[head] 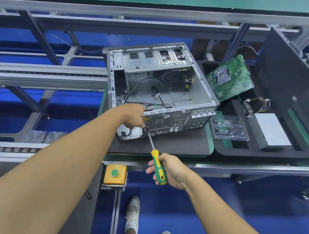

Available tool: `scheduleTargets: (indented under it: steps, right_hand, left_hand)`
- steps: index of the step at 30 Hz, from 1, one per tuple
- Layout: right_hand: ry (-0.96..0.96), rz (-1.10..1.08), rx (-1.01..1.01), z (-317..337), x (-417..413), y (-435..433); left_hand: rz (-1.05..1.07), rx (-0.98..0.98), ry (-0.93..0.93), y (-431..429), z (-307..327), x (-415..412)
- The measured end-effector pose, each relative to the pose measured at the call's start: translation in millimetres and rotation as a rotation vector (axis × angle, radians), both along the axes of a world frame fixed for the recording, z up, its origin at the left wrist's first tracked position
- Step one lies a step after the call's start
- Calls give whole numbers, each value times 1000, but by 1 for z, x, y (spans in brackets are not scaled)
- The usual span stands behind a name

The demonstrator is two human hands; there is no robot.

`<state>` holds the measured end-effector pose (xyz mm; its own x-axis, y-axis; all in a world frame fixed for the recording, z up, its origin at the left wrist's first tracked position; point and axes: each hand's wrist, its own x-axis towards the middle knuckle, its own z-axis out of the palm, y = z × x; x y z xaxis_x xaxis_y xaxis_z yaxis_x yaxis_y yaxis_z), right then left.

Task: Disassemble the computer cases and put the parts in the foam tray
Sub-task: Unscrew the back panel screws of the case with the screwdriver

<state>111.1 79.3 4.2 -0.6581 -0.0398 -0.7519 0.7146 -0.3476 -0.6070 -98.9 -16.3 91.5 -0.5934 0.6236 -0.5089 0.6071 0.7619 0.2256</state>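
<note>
- Right hand (165,169) wrapped around the green-and-yellow handle of a screwdriver (158,164), fingers closed on it, handle end toward the person.
- Screwdriver's long axis runs up and slightly left from that hand; the shaft ends at the rear panel of the computer case (159,91), just left of the round fan grille (158,120).
- Whether the tip is seated in a screw cannot be told; the spot is small and partly hidden by the other hand.
- Left hand (134,118) sits at the case's near left corner, fingers curled at the rear panel right by the tip. What it holds, if anything, is not visible.
- Left hand is the nearer to the work point; right hand stands well back, at the shaft's far end.
- Case lies on its side on a dark mat, open face up, cables loose inside, board bay looking bare.
- Foam tray (225,148) lies to the right of the case, beyond the right hand; a green motherboard (229,78) leans at its far end, and a grey power supply (271,130) and a clear screw box (229,128) rest in it.
- Judgement: a rear-panel screw is being worked; the drive goes along the shaft, away from the person.
</note>
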Motion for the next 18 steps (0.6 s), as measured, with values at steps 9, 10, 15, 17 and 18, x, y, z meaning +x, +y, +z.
scheduleTargets:
  steps: [9,10,15,17,18]
  right_hand:
    - [70,45,240,-2,2,-5]
    - [46,35,181,1,0,-4]
    - [40,-37,28,2,3,-4]
    - [100,-34,133,-3,6,-3]
    - [117,-31,161,-5,7,-3]
  left_hand:
    - [4,15,-11,0,-2,-1]
    - [6,17,-10,-1,-2,-1]
    - [-2,20,-16,-1,-3,-2]
    - [-1,23,-12,-2,-3,-3]
    - [-2,27,-8,-2,-3,-3]
